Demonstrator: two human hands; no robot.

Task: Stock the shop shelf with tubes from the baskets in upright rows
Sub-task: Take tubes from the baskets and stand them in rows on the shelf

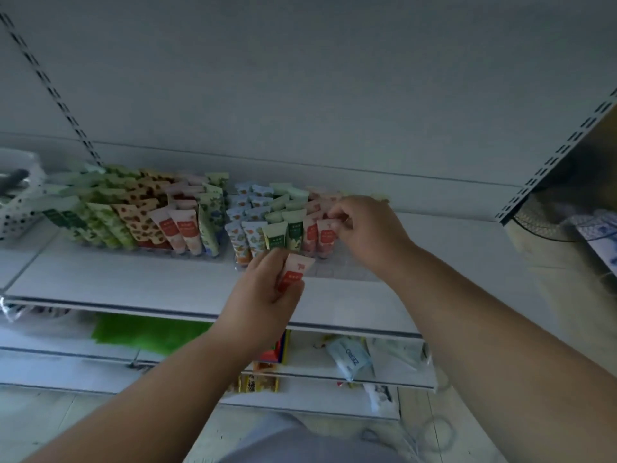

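Upright rows of small tubes (253, 212) stand on the white shop shelf (133, 282), in green, spotted orange, pink, blue and pale green prints. My left hand (263, 295) holds a pink tube with a red label (295, 270) just in front of the rows. My right hand (364, 228) reaches to the right end of the rows and pinches the top of a pink tube (329, 233) standing in the front row. A white perforated basket (16, 202) sits at the shelf's far left.
Bare shelf surface (450, 262) lies right of the rows. Slotted uprights (554, 155) frame the bay. A lower shelf (317, 362) holds packets, a green sheet (147, 332) and plastic-wrapped goods. A fan (541, 222) stands at the right.
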